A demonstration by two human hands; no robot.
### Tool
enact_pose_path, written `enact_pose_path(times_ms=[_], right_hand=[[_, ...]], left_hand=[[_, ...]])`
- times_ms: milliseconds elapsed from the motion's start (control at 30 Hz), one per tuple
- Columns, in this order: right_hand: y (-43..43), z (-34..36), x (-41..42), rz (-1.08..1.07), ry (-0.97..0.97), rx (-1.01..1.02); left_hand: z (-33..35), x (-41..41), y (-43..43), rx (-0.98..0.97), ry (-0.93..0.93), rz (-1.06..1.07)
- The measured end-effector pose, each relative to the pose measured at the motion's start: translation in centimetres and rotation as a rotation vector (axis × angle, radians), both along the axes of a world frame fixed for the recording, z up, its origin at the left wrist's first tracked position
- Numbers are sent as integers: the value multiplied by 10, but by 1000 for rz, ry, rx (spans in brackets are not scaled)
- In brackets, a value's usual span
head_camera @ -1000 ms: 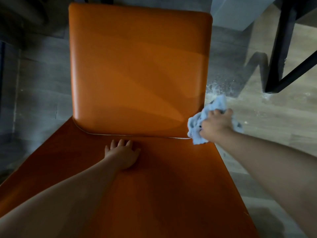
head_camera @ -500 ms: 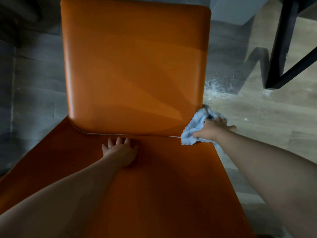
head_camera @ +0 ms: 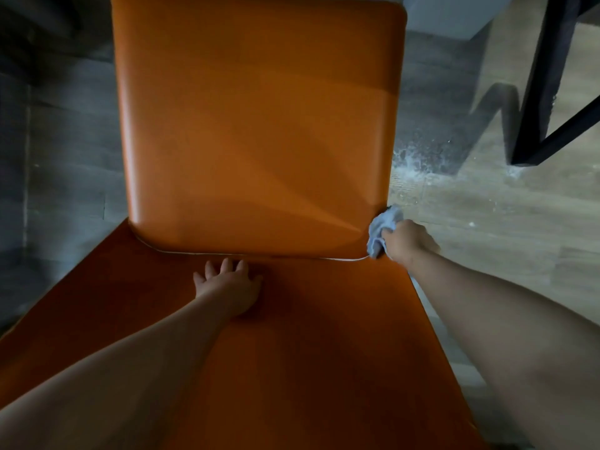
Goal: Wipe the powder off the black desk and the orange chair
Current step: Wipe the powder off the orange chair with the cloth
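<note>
The chair step is in hand: right hand (head_camera: 409, 241) clenches the blue cloth (head_camera: 382, 230) at the orange chair (head_camera: 259, 125) back's four-o'clock corner, left hand (head_camera: 231, 284) released, flat on the seat. Next, judging by the pale line there, a sweep along the seam toward nine o'clock (powder (head_camera: 410, 164) also dusts the floor (head_camera: 506, 222) at two o'clock).

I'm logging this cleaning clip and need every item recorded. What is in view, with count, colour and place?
chair: one, orange, centre, seat and backrest filling most of the view
cloth: one, light blue, bunched at the right end of the seam between the chair's two panels
powder: one scattered patch, white, on the floor right of the chair
floor: wood planks, grey-brown, around the chair
frame legs: black, upper right
left hand: one, rests flat on the near orange panel
right hand: one, grips the cloth
</note>
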State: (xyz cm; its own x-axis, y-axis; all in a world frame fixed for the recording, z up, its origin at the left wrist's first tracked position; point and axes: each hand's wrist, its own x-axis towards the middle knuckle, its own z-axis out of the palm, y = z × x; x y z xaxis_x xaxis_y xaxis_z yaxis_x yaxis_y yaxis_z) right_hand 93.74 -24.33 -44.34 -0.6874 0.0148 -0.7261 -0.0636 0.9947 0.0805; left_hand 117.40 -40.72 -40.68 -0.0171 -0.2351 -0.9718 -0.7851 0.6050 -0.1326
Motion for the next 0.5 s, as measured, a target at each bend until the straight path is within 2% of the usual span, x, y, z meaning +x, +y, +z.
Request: enact_pose_path(times_ms=[100, 167, 200, 300, 367, 433, 500], right_hand=[[9, 2, -4, -304, 194, -76], [10, 5, -7, -362, 140, -69], [10, 5, -5, -331, 69, -63], [5, 9, 0, -29, -256, -47], [0, 14, 0, 93, -448, 18], [-8, 17, 0, 116, -519, 44], [-13, 14, 2, 103, -481, 24]], left_hand=[[0, 2, -1, 1, 19, 15], [0, 3, -1, 3, 12, 18], [0, 3, -1, 2, 10, 21], [0, 3, 0, -3, 15, 24], [-1, 3, -1, -5, 18, 20], [0, 4, -1, 6, 18, 15], [0, 3, -1, 14, 19, 4]])
